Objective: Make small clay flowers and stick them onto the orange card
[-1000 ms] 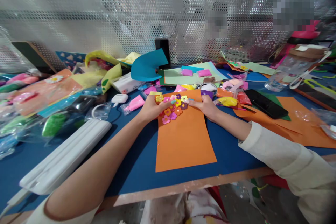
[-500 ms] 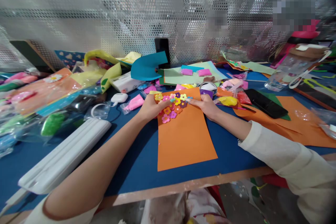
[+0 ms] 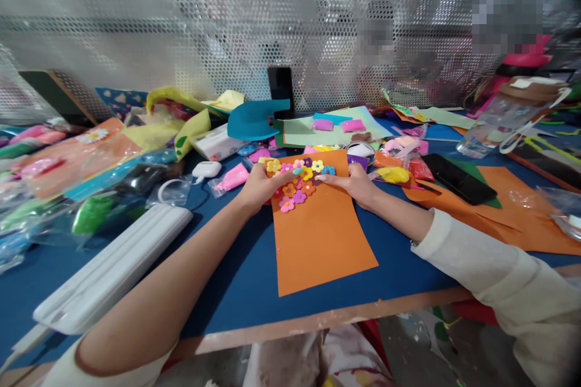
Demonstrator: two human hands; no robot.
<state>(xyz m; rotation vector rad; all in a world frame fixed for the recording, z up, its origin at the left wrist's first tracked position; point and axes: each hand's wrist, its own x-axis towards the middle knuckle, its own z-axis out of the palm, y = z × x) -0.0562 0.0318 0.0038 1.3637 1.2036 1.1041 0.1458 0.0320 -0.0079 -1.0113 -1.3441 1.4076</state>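
An orange sheet of paper (image 3: 323, 242) slopes over the blue table, its upper part covered with a cluster of small clay-like flowers (image 3: 299, 196) in pink, yellow, orange and purple. At the sheet's left edge my left hand (image 3: 263, 184) grips it, thumb laid across the flowers and the other fingers hidden behind. My right hand (image 3: 358, 184) pinches the right edge the same way, its thumb reaching to the flowers at upper right. A blue flower (image 3: 327, 170) shows just above that thumb.
A white power bank-like block (image 3: 113, 269) lies left, near bagged clay (image 3: 91, 214). Behind the sheet are clay packets (image 3: 354, 126) and a propped phone (image 3: 281, 87). A black phone (image 3: 459, 178) and clear bottle (image 3: 499, 112) are right. A perforated metal screen (image 3: 318, 12) stands behind.
The lower end of the orange sheet has swung slightly right. My right thumb has slid down a little, uncovering the blue flower. Both hands keep their grip.
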